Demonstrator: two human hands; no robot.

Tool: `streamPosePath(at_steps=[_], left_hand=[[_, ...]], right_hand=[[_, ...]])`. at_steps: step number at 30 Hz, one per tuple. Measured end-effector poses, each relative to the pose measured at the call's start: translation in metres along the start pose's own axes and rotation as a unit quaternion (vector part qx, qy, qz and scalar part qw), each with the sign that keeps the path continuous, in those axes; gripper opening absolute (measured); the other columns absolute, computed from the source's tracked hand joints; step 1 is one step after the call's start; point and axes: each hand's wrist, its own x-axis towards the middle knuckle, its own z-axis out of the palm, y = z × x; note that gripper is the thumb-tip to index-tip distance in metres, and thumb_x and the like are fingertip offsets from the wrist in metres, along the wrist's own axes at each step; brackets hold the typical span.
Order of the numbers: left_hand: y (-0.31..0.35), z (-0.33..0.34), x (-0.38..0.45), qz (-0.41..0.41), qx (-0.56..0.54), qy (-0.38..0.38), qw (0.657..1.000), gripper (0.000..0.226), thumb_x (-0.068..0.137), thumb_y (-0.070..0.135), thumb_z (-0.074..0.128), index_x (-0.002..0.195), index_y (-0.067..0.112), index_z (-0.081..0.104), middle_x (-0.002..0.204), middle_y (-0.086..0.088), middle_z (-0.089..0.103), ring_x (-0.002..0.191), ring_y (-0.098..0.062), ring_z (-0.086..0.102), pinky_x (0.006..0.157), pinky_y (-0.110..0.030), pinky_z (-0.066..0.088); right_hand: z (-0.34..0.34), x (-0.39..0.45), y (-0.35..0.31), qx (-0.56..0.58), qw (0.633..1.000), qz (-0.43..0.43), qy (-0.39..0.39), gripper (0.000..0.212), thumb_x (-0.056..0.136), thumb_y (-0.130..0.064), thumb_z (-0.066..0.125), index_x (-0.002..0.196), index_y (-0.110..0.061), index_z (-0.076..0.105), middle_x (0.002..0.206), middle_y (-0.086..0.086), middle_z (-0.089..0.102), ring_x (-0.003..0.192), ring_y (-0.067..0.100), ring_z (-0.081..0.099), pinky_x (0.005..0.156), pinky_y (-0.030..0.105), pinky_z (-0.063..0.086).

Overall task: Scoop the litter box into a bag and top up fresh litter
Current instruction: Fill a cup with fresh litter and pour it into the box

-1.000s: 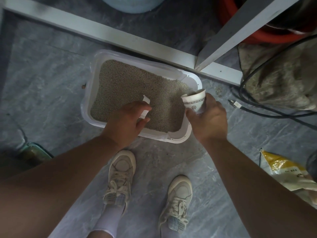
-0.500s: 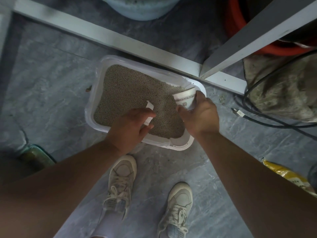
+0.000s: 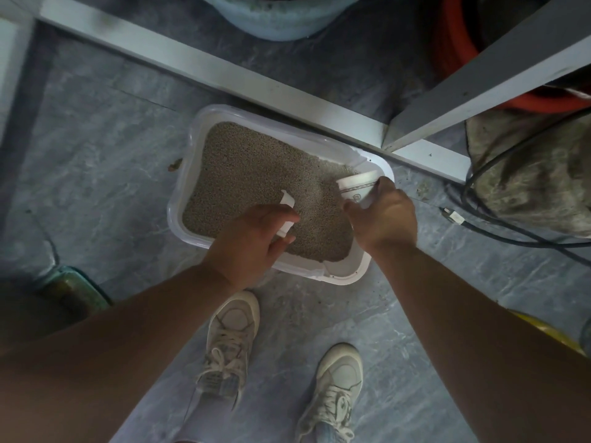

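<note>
A white litter box (image 3: 188, 177) sits on the grey floor against a white frame rail, filled with tan litter (image 3: 252, 177). My right hand (image 3: 382, 219) grips a white paper cup (image 3: 356, 187) tipped on its side over the box's right end, mouth toward the litter. My left hand (image 3: 252, 244) holds a small white scoop (image 3: 286, 215) over the near middle of the litter; most of the scoop is hidden by my fingers.
A yellow bag (image 3: 550, 334) lies at the right edge. A black cable (image 3: 499, 225) with its plug runs over the floor right of the box. A pale blue tub (image 3: 281, 20) and a red basin (image 3: 454, 59) stand beyond the rail. My shoes (image 3: 230, 343) are just below the box.
My right hand has carried the cup from the box's right rim in over the litter and tipped it further. My left hand stays put with the scoop.
</note>
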Motion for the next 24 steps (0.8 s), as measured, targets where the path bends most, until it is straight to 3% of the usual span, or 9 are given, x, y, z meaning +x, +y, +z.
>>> streamPosePath(at_steps=[7,15,19,24], left_hand=[[0.003,-0.001,0.000,0.004,0.005,0.004,1.000,0.035,0.082,0.010,0.079,0.116,0.009,0.068,0.112,-0.007,0.070,0.095,-0.021,0.065,0.083,-0.028,0.053],[0.004,-0.003,0.000,-0.007,0.001,-0.010,1.000,0.033,0.085,0.012,0.077,0.116,0.010,0.067,0.111,-0.008,0.070,0.095,-0.023,0.066,0.082,-0.031,0.055],[0.002,-0.002,-0.001,-0.018,0.001,-0.009,1.000,0.034,0.086,0.014,0.076,0.118,0.013,0.066,0.112,-0.007,0.069,0.097,-0.016,0.061,0.084,-0.021,0.048],[0.002,-0.002,-0.001,-0.016,-0.002,-0.018,1.000,0.033,0.087,0.017,0.072,0.119,0.013,0.065,0.111,-0.008,0.069,0.095,-0.021,0.063,0.081,-0.030,0.054]], right_hand=[[-0.001,-0.003,-0.003,0.034,0.999,0.002,0.024,0.048,0.079,-0.048,0.071,0.111,-0.016,0.054,0.101,0.010,0.063,0.097,0.033,0.061,0.077,0.043,0.056],[0.010,-0.033,0.014,0.000,1.000,-0.004,-0.029,0.056,0.078,-0.047,0.074,0.120,-0.015,0.055,0.104,0.013,0.062,0.100,0.035,0.058,0.080,0.041,0.054],[0.014,-0.052,0.029,0.001,0.999,0.006,-0.032,0.056,0.078,-0.045,0.075,0.121,-0.015,0.055,0.105,0.012,0.063,0.102,0.035,0.058,0.079,0.039,0.049],[0.013,-0.063,0.037,-0.010,0.999,-0.022,-0.040,0.066,0.079,-0.045,0.073,0.134,-0.016,0.051,0.111,0.013,0.062,0.105,0.034,0.054,0.081,0.040,0.049]])
